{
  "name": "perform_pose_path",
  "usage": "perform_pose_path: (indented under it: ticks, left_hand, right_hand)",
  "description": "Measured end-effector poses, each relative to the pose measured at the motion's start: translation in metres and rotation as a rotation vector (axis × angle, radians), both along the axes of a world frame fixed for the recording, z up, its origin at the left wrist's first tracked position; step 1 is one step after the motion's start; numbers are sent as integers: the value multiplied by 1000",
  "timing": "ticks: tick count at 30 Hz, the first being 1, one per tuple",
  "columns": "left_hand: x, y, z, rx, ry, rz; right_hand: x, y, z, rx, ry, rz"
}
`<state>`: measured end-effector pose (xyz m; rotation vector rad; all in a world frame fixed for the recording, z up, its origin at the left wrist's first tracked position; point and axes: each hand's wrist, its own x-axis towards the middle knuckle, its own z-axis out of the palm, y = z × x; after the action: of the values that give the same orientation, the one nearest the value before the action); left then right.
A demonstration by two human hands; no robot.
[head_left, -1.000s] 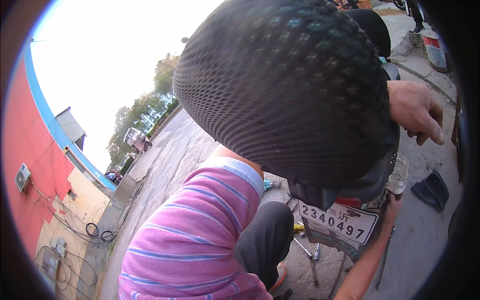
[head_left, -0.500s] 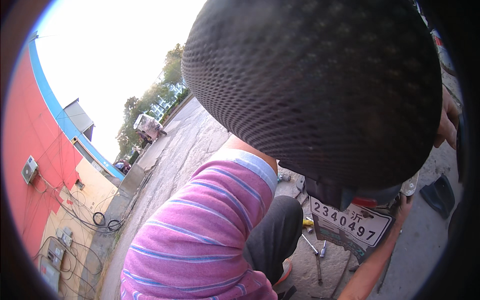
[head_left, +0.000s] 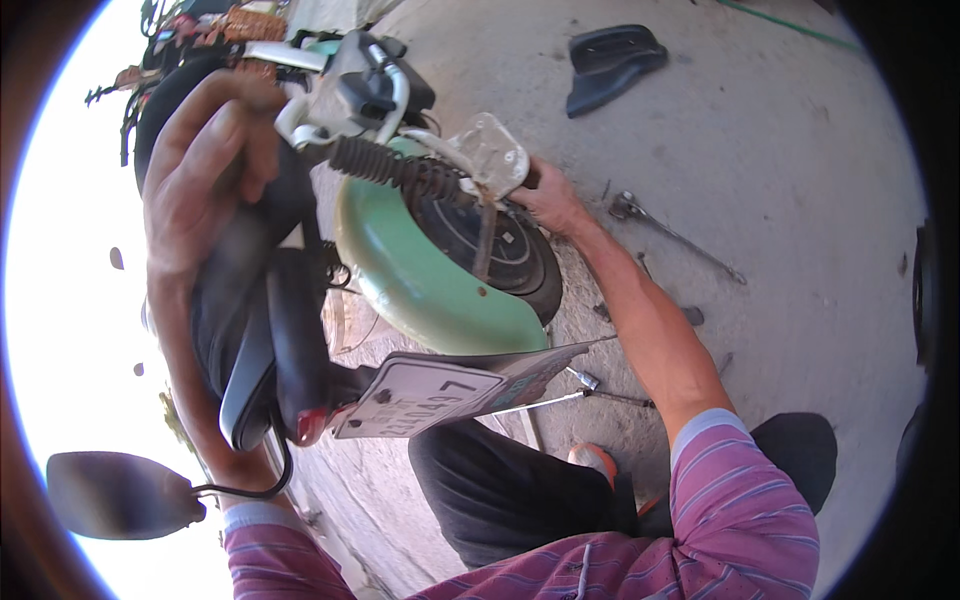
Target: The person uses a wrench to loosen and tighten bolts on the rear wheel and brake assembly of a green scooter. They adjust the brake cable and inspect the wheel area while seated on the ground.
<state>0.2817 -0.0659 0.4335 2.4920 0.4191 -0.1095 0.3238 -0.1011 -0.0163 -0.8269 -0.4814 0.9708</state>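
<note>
A scooter fills the left and middle of the view, with a pale green rear fender (head_left: 420,275), a wheel (head_left: 535,285) and a dark coil shock absorber (head_left: 385,168). My left hand (head_left: 205,165) reaches round the black seat (head_left: 215,325), its bent fingers closed over the seat's edge. Low beside the wheel, near its hub, my right hand (head_left: 553,203) is closed behind a dirty whitish metal bracket (head_left: 490,150). What its fingertips hold is hidden there. A number plate (head_left: 425,395) and a red tail light (head_left: 311,428) face me.
A ratchet wrench (head_left: 685,242) and a socket tool (head_left: 583,379) lie on the concrete. Farther off sits a black plastic cover (head_left: 615,65), and a green hose (head_left: 790,25) runs past it. A mirror (head_left: 125,495) on a bent stem sticks out at lower left.
My view has swung to the right and down. The seat covers far less of it, and the fender, wheel and both forearms have come into sight. Both hands stay at the scooter.
</note>
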Motion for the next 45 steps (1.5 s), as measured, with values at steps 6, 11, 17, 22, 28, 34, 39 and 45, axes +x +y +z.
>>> perform_pose_path:
  ticks: [6, 11, 17, 22, 28, 34, 39, 45]
  left_hand:
    - [-3, 15, -1, -87, -29, 30]
    - [-4, 19, 1, -85, -22, 0]
    - [-3, 21, 3, -69, 0, -31]
    - [-5, 25, 4, -67, 4, -42]
    - [-6, 22, 1, -121, -11, -21]
    - [-9, 20, -1, -150, -41, -8]
    - [-13, 42, 16, -147, 68, -63]
    - [-12, 74, 43, -96, 131, 98]
  right_hand:
    - [7, 0, -9, 98, 77, 50]
    - [1, 9, -12, 55, 29, 18]
    - [3, 10, -14, 30, 37, 20]
    - [6, 9, -10, 196, 146, 44]
    - [8, 7, -17, -81, -7, 101]
    - [9, 3, -10, 204, 227, -17]
    - [20, 1, 2, -108, -164, 35]
    - [39, 0, 1, -76, -128, 30]
